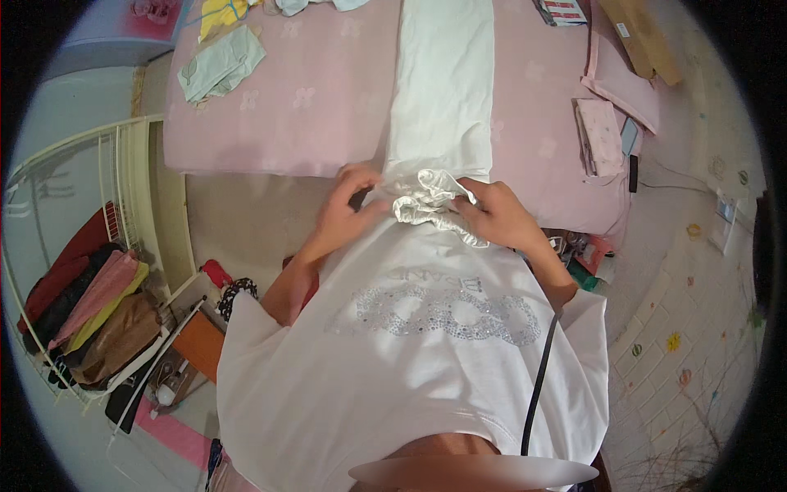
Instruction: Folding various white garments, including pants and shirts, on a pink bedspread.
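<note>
Two bare hands were apart at the near end of a long white cloth [443, 90], L hand [348, 201] on its left, R hand [498, 215] on its right. R hand had thumb + fingers pinched on the bunched, crinkly edge; L hand was blurred, thumb toward the cloth, so can't tell if it gripped. Near end of the cloth was gathered in front of the wearer's white T-shirt [393, 377], which had sparkly silvery lettering; the rest ran flat, away across a pink bed [320, 139]. Black cable [541, 377] hung down the shirt's R side. On the bed, far L: folded pale grey-green cloth [223, 64], w/ yellow cloth [220, 18] just beyond. Bed's R side: folded pale pink cloth [600, 135], pink pillow [627, 94] nr it, brown cardboard piece [639, 37] farther up. Floor-side L: white wire rack [123, 193] w/ clothes [102, 295] piled inside, dark red, black, pink, yellow, brown. Far R: pale wall [668, 328] w/ brick-like pattern, small colored decals + a white switch plate [724, 223].
</note>
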Demonstrator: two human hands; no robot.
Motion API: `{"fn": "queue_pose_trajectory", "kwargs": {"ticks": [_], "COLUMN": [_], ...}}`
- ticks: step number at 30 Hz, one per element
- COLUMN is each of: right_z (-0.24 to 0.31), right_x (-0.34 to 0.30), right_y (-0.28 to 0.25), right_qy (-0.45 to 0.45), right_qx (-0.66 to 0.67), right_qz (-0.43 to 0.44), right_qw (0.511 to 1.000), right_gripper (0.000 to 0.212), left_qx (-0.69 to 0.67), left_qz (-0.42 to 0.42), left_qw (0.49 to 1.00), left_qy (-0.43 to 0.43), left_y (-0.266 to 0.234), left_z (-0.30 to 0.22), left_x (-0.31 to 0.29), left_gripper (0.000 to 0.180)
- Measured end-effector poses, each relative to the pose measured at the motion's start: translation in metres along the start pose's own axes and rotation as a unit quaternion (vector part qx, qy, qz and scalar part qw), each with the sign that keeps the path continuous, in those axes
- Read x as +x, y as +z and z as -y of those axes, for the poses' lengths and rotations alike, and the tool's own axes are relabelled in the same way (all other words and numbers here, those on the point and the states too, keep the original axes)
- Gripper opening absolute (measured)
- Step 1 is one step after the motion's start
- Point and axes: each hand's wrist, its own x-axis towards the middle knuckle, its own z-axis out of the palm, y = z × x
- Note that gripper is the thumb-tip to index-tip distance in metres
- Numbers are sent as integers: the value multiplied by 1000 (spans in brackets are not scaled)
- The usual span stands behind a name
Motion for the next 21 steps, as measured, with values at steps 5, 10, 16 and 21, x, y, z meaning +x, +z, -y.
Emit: {"fn": "queue_pose_trajectory", "kwargs": {"ticks": [5, 10, 16, 21], "right_z": [-7, 18, 28, 19], "right_x": [-11, -23, -48, -52], "right_y": [10, -1, -3, 1], "right_qy": [-38, -78, -151, -211], "right_qx": [27, -37, -119, -183], "right_qz": [-88, -108, -64, 15], "right_qw": [995, 990, 979, 960], "right_gripper": [30, 45, 64, 61], "left_qx": [180, 174, 237, 163], "left_qz": [50, 145, -87, 53], "left_qw": [981, 958, 941, 966], "left_qy": [53, 174, 225, 192], "left_y": [15, 20, 42, 30], "left_z": [-27, -33, -67, -82], "left_x": [-3, 12, -7, 2], "left_gripper": [37, 28, 27, 26]}}
